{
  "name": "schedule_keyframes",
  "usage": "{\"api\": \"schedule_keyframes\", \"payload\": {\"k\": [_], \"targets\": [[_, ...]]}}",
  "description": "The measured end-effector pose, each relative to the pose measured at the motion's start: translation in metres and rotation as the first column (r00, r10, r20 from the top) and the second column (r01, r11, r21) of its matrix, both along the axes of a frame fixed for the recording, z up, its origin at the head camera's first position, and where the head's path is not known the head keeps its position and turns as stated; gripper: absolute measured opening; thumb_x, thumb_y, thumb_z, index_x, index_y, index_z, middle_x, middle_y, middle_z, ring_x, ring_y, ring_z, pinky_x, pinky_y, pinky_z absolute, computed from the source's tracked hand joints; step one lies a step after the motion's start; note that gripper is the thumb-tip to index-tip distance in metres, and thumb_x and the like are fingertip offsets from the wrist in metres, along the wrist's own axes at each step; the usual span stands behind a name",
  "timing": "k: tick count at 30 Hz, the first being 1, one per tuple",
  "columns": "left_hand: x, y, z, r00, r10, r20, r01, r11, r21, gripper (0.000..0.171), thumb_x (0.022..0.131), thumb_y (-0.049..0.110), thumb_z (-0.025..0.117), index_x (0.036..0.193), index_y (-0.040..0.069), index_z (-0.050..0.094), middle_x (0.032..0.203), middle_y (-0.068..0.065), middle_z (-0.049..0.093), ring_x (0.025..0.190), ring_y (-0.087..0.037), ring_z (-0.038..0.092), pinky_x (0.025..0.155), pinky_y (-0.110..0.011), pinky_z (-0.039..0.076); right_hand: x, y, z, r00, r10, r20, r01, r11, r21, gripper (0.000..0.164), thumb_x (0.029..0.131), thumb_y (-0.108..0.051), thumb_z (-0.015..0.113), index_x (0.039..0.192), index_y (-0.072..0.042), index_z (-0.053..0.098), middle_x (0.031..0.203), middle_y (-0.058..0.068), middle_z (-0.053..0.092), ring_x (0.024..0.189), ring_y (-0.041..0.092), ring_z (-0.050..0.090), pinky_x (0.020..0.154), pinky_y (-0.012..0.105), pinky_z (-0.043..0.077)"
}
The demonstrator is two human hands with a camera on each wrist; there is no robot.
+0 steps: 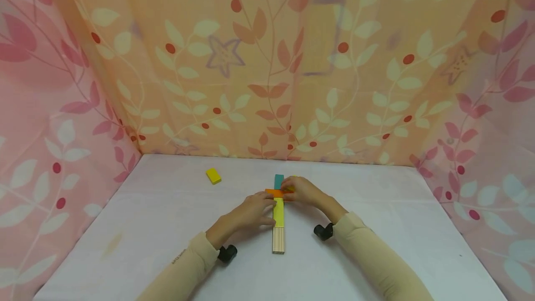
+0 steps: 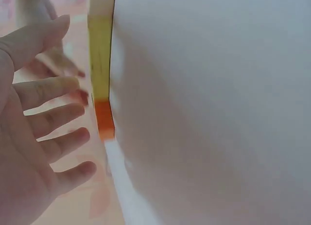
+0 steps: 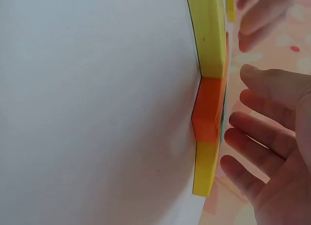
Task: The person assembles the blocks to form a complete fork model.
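Observation:
Flat on the table, a plain wooden block [image 1: 278,240] and a light yellow block [image 1: 278,212] line up end to end. An orange block [image 1: 274,193] lies crosswise at their far end, with a teal block [image 1: 279,181] beyond it. My left hand [image 1: 251,211] is beside the light yellow block, fingers spread and nothing in the palm. Over the right end of the orange block is my right hand [image 1: 304,191], its fingers loosely extended. A yellow block [image 3: 206,167] beyond the orange one shows in the right wrist view; from the head, the right hand mostly covers it.
A separate yellow block [image 1: 213,176] lies at the back left of the white table [image 1: 167,226]. Patterned curtains [image 1: 267,59] rise behind the table and along both sides. Black wrist cameras [image 1: 227,253] hang under both sleeves.

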State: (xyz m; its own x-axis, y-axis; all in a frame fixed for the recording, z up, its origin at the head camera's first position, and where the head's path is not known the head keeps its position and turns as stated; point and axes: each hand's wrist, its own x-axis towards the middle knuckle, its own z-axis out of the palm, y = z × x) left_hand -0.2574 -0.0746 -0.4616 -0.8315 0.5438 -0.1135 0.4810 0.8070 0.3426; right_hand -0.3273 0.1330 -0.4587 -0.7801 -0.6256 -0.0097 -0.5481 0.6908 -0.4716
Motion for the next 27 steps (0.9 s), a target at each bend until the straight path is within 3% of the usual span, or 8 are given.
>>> {"api": "schedule_keyframes", "payload": {"k": [9, 16, 27], "targets": [[-0.015, -0.038, -0.002, 0.989, 0.145, 0.018, -0.146, 0.98, 0.134, 0.058, 0.087, 0.037, 0.072, 0.136, 0.009, 0.056, 0.149, -0.012, 0.046, 0.141, -0.033, 0.037, 0.115, -0.057, 0.029, 0.023, 0.002, -0.006, 0.999, 0.033, 0.007, -0.033, 0.999, -0.03, 0.033, 0.09, -0.026, 0.071, 0.118, -0.009, 0.069, 0.129, 0.008, 0.062, 0.12, 0.027, 0.058, 0.106, 0.045, 0.046], [-0.024, -0.059, -0.005, 0.972, 0.237, 0.003, -0.234, 0.96, 0.153, 0.059, 0.087, 0.035, 0.073, 0.137, 0.01, 0.055, 0.15, -0.012, 0.044, 0.14, -0.032, 0.038, 0.115, -0.057, 0.029, 0.039, 0.004, -0.006, 0.999, 0.037, -0.004, -0.037, 0.999, -0.021, 0.044, 0.089, -0.036, 0.07, 0.125, -0.011, 0.065, 0.135, 0.008, 0.058, 0.126, 0.027, 0.053, 0.108, 0.046, 0.044], [-0.037, -0.086, -0.004, 0.959, 0.281, -0.046, -0.27, 0.949, 0.162, 0.06, 0.09, 0.033, 0.069, 0.139, 0.003, 0.051, 0.149, -0.022, 0.042, 0.14, -0.04, 0.036, 0.112, -0.063, 0.029, 0.059, 0.004, -0.007, 0.995, 0.068, -0.074, -0.065, 0.997, 0.041, 0.058, 0.084, -0.047, 0.072, 0.127, -0.01, 0.062, 0.138, 0.009, 0.054, 0.125, 0.028, 0.052, 0.107, 0.046, 0.045]]}}
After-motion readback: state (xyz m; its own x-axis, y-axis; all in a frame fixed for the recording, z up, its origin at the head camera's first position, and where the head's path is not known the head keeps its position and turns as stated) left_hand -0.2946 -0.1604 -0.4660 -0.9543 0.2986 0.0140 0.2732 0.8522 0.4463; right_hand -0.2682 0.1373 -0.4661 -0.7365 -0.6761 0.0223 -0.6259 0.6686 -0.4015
